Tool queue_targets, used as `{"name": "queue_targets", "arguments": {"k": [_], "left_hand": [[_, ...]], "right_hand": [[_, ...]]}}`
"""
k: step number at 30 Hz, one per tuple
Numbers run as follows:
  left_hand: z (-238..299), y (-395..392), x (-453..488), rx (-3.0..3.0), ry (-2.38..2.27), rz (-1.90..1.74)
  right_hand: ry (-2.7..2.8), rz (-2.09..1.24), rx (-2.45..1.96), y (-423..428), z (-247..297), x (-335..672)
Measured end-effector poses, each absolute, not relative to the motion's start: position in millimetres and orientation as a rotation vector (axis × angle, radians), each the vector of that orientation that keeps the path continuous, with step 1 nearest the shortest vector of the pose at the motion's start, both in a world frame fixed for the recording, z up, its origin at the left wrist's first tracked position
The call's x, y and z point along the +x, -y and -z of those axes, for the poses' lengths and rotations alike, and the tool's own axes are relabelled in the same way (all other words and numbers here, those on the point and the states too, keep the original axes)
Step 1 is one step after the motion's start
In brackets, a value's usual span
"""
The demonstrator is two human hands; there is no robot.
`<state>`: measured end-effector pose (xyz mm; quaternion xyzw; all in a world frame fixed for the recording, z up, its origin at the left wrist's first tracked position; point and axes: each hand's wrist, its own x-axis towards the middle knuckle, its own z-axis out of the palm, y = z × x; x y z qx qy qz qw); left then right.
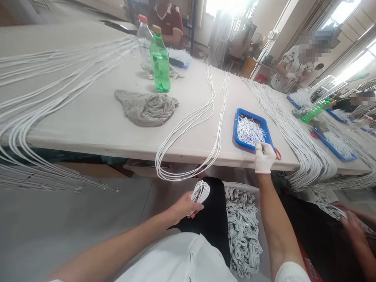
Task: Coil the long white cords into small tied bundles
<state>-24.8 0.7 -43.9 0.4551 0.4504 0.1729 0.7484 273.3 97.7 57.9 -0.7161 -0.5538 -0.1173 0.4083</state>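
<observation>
In my left hand [188, 205] is a coiled white cable [201, 191], its loops gripped between thumb and fingers above my lap. My right hand [264, 156], in a white glove, is closed at the near right edge of a blue tray [268, 135]. Whatever its fingers may pinch is too small to make out. The tray holds a heap of thin white strips [249, 131] that look like twist ties. Between the hands, a few long white cables [176, 133] lie on the table, with their bend hanging over the front edge.
A grey cloth [147, 107], a green bottle [160, 62] and a clear bottle [143, 43] stand or lie beyond. Cable bundles [284, 117] drape over the table on both sides. A bin [243, 231] of coiled cables sits beside my leg. Co-workers sit around.
</observation>
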Motion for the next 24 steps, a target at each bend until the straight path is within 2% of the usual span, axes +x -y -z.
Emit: {"name": "queue_targets", "arguments": {"k": [4,8,9,13,15,17,24], "left_hand": [[38.4,-3.7,-26.5,0.965,-0.961,-0.439],[30.7,-10.3,-30.5,0.950,-0.944,-0.516],[29.9,-11.5,-30.7,0.955,-0.939,-0.525],[33.0,-11.3,-25.5,0.992,-0.947,-0.530],[36.7,-8.6,-21.3,1.034,-0.949,-0.555],[39.7,-5.1,-18.1,1.103,-0.947,-0.573],[39.3,2.3,-18.4,1.324,-1.030,-0.594]], "right_hand": [[1.539,0.322,-2.018,-137.0,-61.9,304.2],[1.557,0.324,-1.946,-104.9,-53.1,269.1],[1.560,0.246,-1.889,-88.3,-47.7,251.3],[1.601,-0.547,-1.755,-19.0,-17.7,174.7],[1.557,-0.831,-1.757,3.5,-2.7,146.8],[1.505,-0.952,-1.736,14.9,8.6,130.3],[1.282,-0.950,-1.651,22.9,22.3,122.9]]}}
